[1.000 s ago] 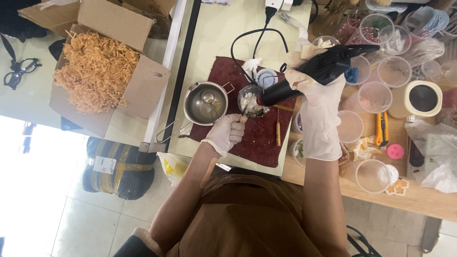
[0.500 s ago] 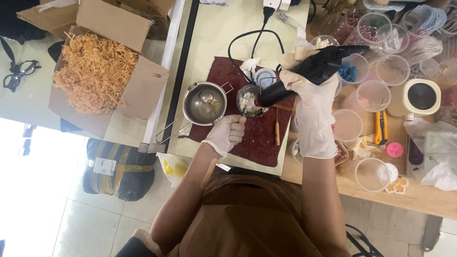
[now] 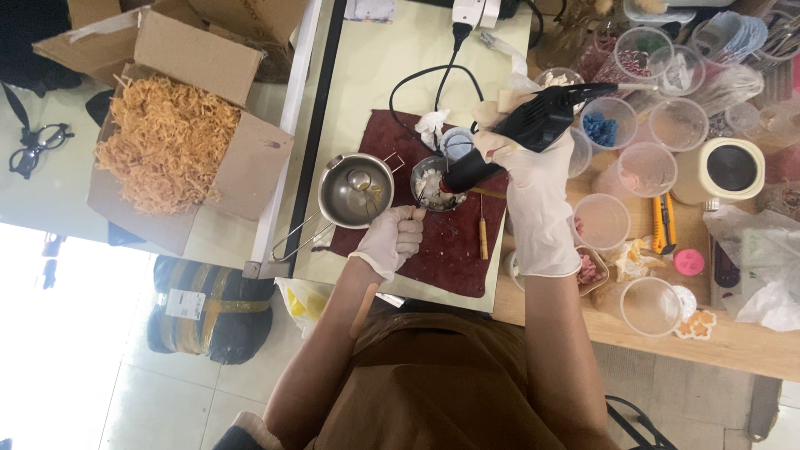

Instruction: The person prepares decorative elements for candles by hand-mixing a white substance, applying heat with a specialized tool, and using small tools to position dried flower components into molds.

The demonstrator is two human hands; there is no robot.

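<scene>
While right hand [image 3: 537,204] grips black heat gun [image 3: 533,125] aimed into small metal cup [image 3: 433,183], gloved left hand [image 3: 393,237] pinches the cup's handle, steadying it.

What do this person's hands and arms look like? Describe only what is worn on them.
Both the left hand and the right hand wear thin, white disposable gloves that end in a rolled cuff just past the wrist. The forearms above the gloves are bare, with no long sleeves, watch or bracelet visible. The glove material wrinkles loosely at the wrists.
</scene>
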